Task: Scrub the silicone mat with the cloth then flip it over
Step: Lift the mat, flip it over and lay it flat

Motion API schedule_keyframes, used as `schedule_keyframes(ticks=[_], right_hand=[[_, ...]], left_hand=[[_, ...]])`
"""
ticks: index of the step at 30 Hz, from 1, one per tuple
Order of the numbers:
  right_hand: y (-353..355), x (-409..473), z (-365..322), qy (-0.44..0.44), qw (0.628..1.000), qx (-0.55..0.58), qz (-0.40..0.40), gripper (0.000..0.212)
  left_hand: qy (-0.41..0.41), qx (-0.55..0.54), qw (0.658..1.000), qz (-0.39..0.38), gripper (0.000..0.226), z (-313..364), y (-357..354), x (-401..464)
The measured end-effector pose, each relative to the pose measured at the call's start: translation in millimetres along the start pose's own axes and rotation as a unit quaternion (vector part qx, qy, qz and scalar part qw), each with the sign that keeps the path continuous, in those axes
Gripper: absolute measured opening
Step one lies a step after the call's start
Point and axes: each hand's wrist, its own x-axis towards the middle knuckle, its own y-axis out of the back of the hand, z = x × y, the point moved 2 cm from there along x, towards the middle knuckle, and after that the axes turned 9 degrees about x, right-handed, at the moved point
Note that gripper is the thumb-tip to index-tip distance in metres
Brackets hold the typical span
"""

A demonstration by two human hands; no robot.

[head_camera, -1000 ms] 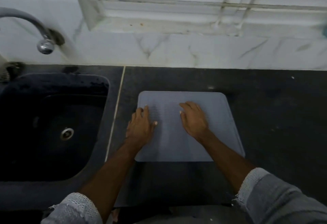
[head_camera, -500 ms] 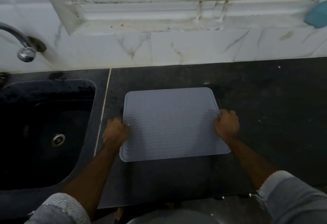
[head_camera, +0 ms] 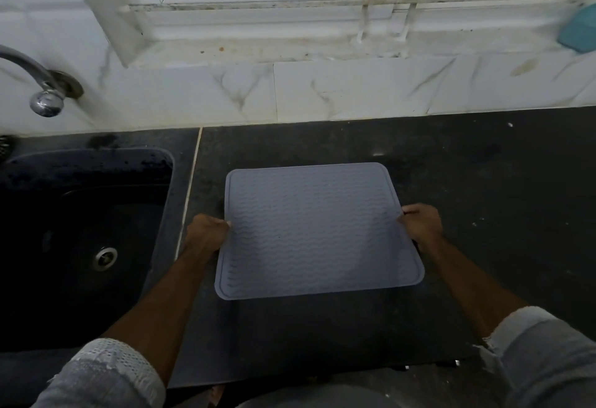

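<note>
Dark stone counter point(head_camera: 483, 214) beside a black sink point(head_camera: 80, 230), and the grey silicone mat point(head_camera: 316, 233) lies flat on it. Left hand point(head_camera: 206, 233) pinches the mat's left edge, right hand point(head_camera: 421, 223) its right edge. It looks thin, light and floppy, so mid-edge grips like these should suit flipping it. No cloth visible.

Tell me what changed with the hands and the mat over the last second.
Both hands left the top of the silicone mat and went outward: the left hand now grips its left edge, the right hand its right edge. The mat remains flat on the countertop beside the sink.
</note>
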Motion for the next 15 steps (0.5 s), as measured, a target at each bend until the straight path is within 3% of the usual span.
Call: schedule_keyframes(ticks=[5,9,15], right_hand=[[5.8,-7.7,-11.8,-0.011,0.997,0.071,-0.023,0.023],[4.5,-29.1,-40.8,0.003,0.989,0.131,-0.063,0.02],[-31.0,-82.3,-96.2,0.091,0.958,0.236,-0.133,0.018]], left_hand=[[0.018,-0.107,0.994,-0.026,0.026,4.1,3.8,-7.2],[-0.039,-0.203,0.978,-0.033,0.011,34.0,13.3,-28.5],[-0.105,-0.273,0.951,-0.096,0.006,104.8,2.6,-69.2]])
